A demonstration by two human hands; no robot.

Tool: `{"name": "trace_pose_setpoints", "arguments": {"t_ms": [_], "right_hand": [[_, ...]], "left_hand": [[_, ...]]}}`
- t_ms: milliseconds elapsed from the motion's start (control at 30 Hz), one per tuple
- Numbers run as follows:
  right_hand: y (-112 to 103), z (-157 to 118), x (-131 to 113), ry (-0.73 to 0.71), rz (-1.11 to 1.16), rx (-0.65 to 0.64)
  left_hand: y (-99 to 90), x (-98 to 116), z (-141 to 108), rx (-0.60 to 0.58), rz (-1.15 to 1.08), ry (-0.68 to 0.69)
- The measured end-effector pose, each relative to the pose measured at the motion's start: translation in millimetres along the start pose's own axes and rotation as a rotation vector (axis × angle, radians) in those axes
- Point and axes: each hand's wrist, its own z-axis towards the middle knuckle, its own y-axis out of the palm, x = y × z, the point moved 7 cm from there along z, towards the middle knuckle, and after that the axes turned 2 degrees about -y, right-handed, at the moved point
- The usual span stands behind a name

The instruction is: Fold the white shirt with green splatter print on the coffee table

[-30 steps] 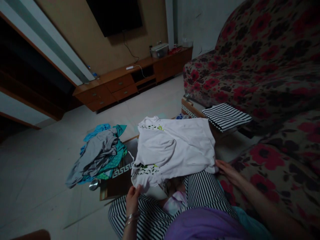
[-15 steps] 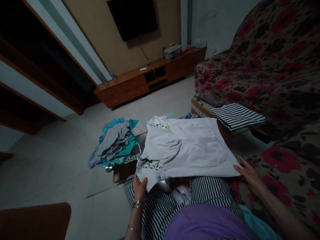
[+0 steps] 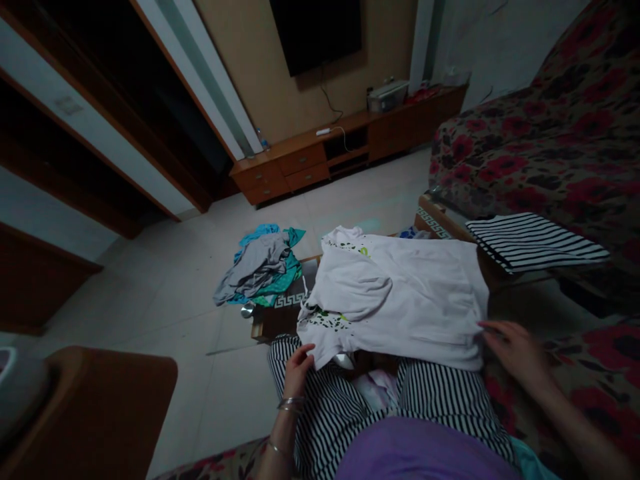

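Note:
A white hooded shirt (image 3: 425, 293) lies spread flat on its side across the table in front of my knees, its hood (image 3: 355, 290) to the left and its hem to the right. Dark and green speckles mark the shoulders. At the near sleeve, my left hand (image 3: 299, 370) pinches the cloth edge between thumb and fingers. My right hand (image 3: 517, 353) holds the hem's near corner with its fingertips, the palm off the cloth. A folded black-and-white striped garment (image 3: 537, 241) rests at the table's right end.
Grey and teal clothes (image 3: 263, 267) are heaped past the table's left end (image 3: 257, 330). A floral sofa (image 3: 510, 153) stands at the right. A brown rounded piece of furniture (image 3: 115, 393) is at lower left. A low cabinet (image 3: 300, 167) lines the far wall.
The view has swung left, so everything sits further right. The hem end has come down and looks more wrinkled near my right hand. Both hands remain at the shirt's near corners.

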Motion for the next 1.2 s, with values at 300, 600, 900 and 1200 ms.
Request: {"name": "trace_pose_setpoints", "arguments": {"t_ms": [300,600,900,1200], "right_hand": [[256,70,-365,-0.563,-0.086,-0.580],[315,68,-397,-0.401,-0.003,-0.664],[237,60,-322,-0.472,0.374,-0.360],[344,84,-426,-0.242,-0.065,-0.719]], "left_hand": [[15.5,-5,-9,-0.009,-0.069,-0.009],[21.4,-11,-12,-0.093,-0.142,0.049],[9.5,12,-18,-0.082,0.236,0.267],[13.0,19,-19,0.130,0.531,0.490]]}}
